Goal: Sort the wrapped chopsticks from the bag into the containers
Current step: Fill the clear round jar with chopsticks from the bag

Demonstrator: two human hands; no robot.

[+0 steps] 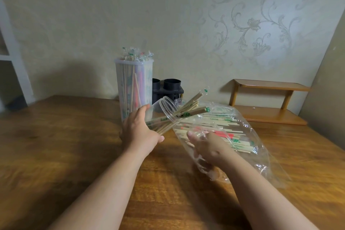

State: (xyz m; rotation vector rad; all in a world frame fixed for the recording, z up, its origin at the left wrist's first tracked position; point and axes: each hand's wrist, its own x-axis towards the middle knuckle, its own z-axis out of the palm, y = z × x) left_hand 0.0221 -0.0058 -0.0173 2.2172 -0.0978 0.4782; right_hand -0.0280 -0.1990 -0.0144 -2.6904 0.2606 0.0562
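- Wrapped chopsticks (220,134) lie heaped in a clear plastic bag (261,155), under and beyond the right hand (209,147).
- The right hand is at the bag's crumpled mouth; plastic blurs its fingers (its grip cannot be told).
- The left hand (139,130) grasps a clear tilted container (164,110), its mouth towards the bag, with a few chopsticks (192,105) poking out.
- Just behind the left hand stands a tall clear container (133,84), upright, packed full of wrapped chopsticks.
- A black two-cup holder (169,89) stands beside it.
- All rest on a glossy wooden table (56,145).
- Beyond the right hand is a small wooden shelf (270,99).
- The wall (149,15) behind has pale scroll-patterned wallpaper.
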